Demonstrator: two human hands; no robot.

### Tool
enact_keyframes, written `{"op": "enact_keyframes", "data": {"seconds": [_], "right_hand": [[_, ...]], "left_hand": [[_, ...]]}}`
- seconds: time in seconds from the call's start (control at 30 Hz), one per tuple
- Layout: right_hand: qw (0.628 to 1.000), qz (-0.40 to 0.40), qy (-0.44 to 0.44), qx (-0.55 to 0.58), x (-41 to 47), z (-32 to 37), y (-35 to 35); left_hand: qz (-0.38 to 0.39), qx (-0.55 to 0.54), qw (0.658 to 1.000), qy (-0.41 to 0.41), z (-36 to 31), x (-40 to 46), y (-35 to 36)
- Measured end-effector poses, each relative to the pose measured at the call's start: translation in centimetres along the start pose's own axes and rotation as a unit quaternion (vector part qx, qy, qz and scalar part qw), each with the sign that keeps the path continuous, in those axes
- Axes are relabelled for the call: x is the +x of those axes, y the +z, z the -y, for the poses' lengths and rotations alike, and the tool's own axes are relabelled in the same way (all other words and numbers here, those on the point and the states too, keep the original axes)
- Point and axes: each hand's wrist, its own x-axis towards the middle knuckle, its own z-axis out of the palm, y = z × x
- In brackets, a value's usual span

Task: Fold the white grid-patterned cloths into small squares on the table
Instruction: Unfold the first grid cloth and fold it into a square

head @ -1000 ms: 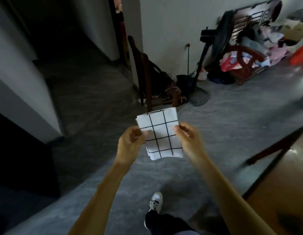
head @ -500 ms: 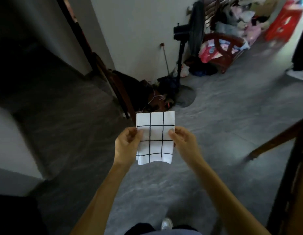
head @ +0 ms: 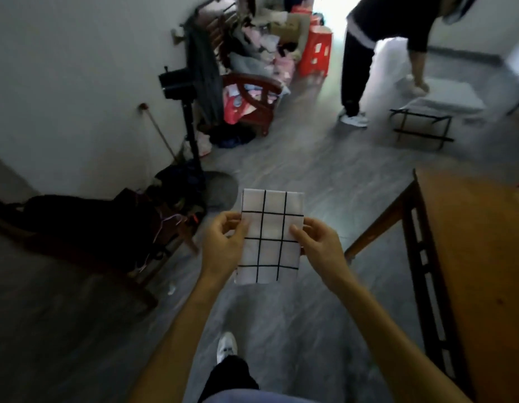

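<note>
Pinching the folded white cloth with black grid lines [head: 270, 238] by its 2 side edges, the left hand [head: 223, 245] and right hand [head: 318, 247] hold it upright in the air. It is over the grey floor [head: 310, 181] — beside the brown wooden table [head: 479, 257], not touching it.

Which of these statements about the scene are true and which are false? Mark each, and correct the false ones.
1. The folded white cloth with black grid lines is held in the air by both hands. True.
2. The cloth lies flat on the brown wooden table. False: it is held over the grey floor, left of the table.
3. The left hand grips the cloth's left edge and the right hand its right edge. True.
4. The red plastic stool stands on the wooden table. False: it stands on the floor at the far side of the room.
5. A second person in dark clothes bends over in the background. True.
</note>
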Motion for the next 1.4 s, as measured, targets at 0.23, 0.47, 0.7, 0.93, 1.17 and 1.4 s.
{"op": "enact_keyframes", "data": {"seconds": [0.23,0.47,0.7,0.93,1.17,1.4], "right_hand": [[0.985,-0.169,-0.008,0.035,10.2,4.8,-0.8],[0.963,-0.259,-0.016,0.071,18.8,6.3,-3.9],[0.941,-0.319,-0.010,0.115,30.8,4.0,-10.2],[0.914,-0.372,-0.013,0.161,41.6,6.2,-17.1],[0.888,-0.435,0.000,0.151,49.1,6.7,-24.9],[0.842,-0.523,0.019,0.133,55.7,5.8,-32.4]], "left_hand": [[0.182,0.010,0.982,0.044,-5.2,14.5,5.1],[0.260,0.006,0.964,0.058,-6.9,24.1,12.2],[0.329,0.026,0.942,0.058,-6.2,34.8,23.1],[0.369,0.074,0.919,0.119,-10.2,44.2,33.5],[0.421,0.076,0.895,0.125,-12.1,51.1,45.0],[0.505,0.048,0.850,0.141,-12.0,56.2,57.1]]}}
